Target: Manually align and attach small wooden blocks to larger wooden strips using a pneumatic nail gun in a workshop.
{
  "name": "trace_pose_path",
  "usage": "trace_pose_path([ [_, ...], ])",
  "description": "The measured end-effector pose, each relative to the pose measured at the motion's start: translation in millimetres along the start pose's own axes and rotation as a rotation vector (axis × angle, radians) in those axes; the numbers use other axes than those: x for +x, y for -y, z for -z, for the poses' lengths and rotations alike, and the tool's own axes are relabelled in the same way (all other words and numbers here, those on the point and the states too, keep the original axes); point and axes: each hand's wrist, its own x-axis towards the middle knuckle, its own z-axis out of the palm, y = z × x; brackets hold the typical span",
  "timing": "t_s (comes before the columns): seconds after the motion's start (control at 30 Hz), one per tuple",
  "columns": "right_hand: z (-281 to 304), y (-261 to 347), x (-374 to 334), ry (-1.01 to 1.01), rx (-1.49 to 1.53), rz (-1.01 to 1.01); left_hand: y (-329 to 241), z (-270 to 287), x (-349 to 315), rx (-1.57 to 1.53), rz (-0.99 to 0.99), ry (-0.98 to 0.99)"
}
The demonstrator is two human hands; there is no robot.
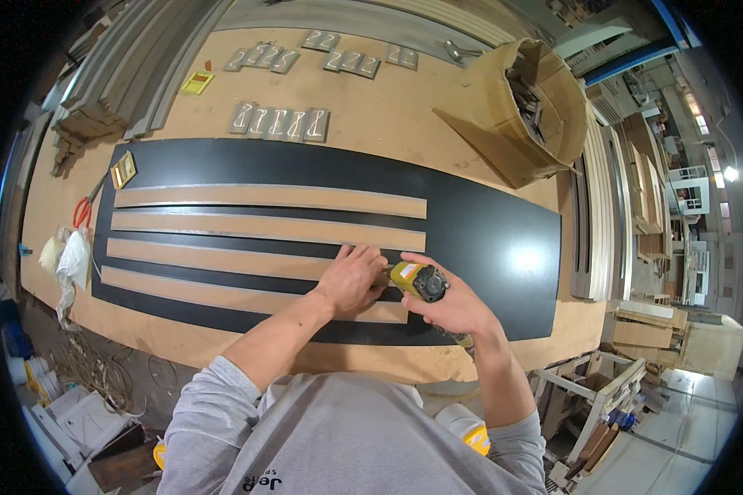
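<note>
In my right hand [458,309] is a yellow-green and black cordless drill [419,280], its front pointing left toward my other hand. My left hand [355,276] is closed, its fingers bent down over the right part of the nearer strips, just ahead of the drill. What those fingers pinch, and the drill's tip, are hidden. Several long tan strips with grey edges, such as the farthest strip [264,196], lie side by side on a black panel [487,227]. Both hands are above the panel's near half.
Small grey plates with white bent pieces [276,124] lie in groups beyond the panel. At the far right of the table stands an open cardboard box [504,115]. Red-handled scissors [82,212] and a plastic bag [74,260] lie left. Boards [124,74] are stacked far left.
</note>
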Motion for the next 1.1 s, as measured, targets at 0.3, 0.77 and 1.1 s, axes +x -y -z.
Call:
trace_pose_path([
  [0.3, -1.3, 2.9, -6.4, 0.044, 0.060, -0.055, 0.1, 1.0, -1.4, -0.012, -0.014, -0.021],
  [0.77, -1.5, -8.8, -14.1, 0.005, 0.111, -0.069, 1.1, 1.2, 0.5, 0.001, -0.004, -0.028],
  [1.1, -2.9, -103.1, 11.2, -0.891, -0.530, 0.058, -30.9, -4.0, 17.2, 0.131, 0.073, 0.047],
])
